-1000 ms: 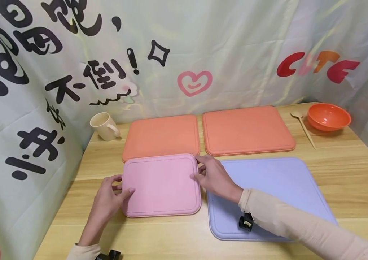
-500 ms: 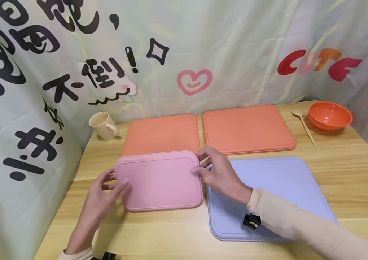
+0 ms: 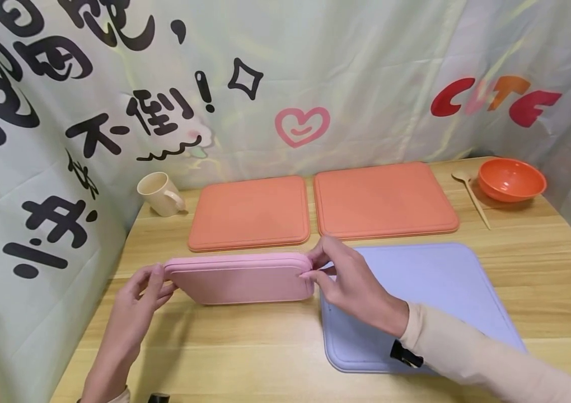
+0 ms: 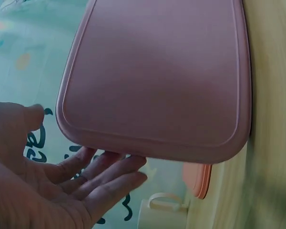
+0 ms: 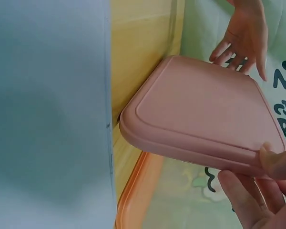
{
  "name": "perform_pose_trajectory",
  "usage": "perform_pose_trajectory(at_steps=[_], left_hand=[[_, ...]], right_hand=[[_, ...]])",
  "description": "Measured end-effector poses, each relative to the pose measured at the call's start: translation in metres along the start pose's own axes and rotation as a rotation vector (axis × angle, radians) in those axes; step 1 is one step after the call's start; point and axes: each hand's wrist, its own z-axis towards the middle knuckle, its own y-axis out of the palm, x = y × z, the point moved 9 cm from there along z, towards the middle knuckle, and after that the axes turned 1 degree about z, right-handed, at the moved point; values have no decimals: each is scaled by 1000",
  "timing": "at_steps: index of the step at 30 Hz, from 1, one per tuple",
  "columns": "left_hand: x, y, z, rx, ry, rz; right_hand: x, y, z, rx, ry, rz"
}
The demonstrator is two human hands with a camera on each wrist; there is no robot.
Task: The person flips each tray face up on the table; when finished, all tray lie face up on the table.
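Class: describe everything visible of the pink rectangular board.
The pink rectangular board has rounded corners, a thin inset line near its rim and a smooth surface resembling plastic. It is tilted steeply over the pale wooden tabletop. The right hand pinches its right edge; the left hand reaches behind its left edge, apparently touching.

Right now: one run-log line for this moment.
right hand: pinches pink board | left hand: at opposite edge, not gripping | pink board: tilted | lavender board: flat on table
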Motion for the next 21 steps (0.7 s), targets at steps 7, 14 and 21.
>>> perform_pose_trajectory(at_steps=[7, 14, 21], left_hand=[[-7, -7, 3, 21, -30, -187], [-18, -8, 5, 13, -43, -186], [-27, -3, 5, -57, 7, 52]], right_hand=[[-15, 5, -10, -76, -149, -23], [-24, 15, -18, -170, -292, -164], [-20, 34, -28, -307, -379, -331]])
